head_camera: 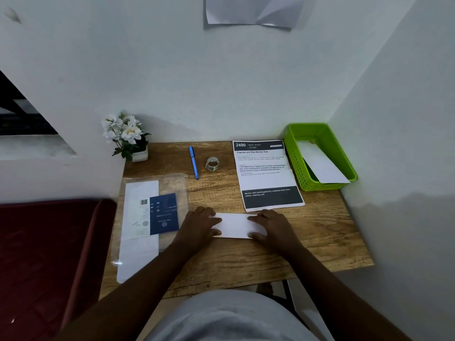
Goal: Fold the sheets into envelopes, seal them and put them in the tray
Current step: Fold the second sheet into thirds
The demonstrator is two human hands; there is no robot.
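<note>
A folded white sheet (235, 225) lies flat near the front middle of the wooden desk (320, 232). My left hand (200, 223) presses on its left end with the fingers laid over the paper. My right hand (269, 226) presses on its right end the same way. A green perforated tray (302, 166) stands at the back right corner of the desk, and a white folded envelope (320, 163) leans inside it. A roll of clear tape (212, 164) stands behind the sheet. A printed sheet (267, 173) lies between the tape and the tray.
A blue pen (194, 162) lies left of the tape. A clear plastic sleeve with white paper and a blue label (150, 217) covers the desk's left side. A pot of white flowers (128, 136) stands at the back left. Walls close the back and right; a dark red seat (49, 254) is on the left.
</note>
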